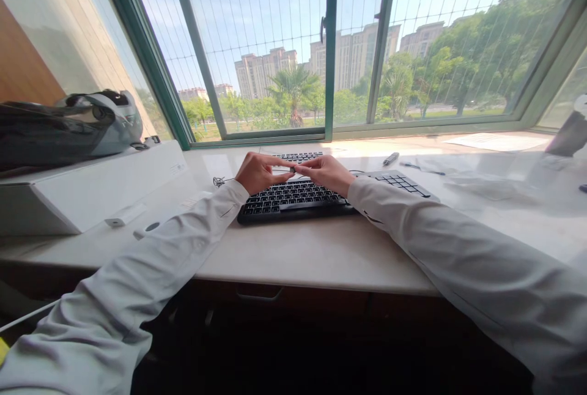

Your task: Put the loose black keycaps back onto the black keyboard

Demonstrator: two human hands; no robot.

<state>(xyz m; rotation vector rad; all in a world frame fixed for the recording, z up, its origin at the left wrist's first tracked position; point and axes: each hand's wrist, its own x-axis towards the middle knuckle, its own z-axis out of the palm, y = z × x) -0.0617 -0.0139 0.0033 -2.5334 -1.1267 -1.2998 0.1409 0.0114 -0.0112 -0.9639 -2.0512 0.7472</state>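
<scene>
Above a black keyboard (293,199), both my hands meet at a small dark piece (292,169) that seems to sit on a thin dark cable; its exact kind is too small to make out. My left hand (257,173) pinches it from the left, thumb and forefinger closed. From the other side, the fingertips of my right hand (328,173) are closed on it too. A loose tangle of thin cable (221,181) lies left of my left hand. Behind the hands, part of a second keyboard (300,156) shows.
A long white box (110,187) with a dark bag (59,129) on top stands left. A keypad section (401,184), a small grey object (391,159), a short cable (422,168) and clear plastic wrapping (490,184) lie right. The window (328,132) borders the back.
</scene>
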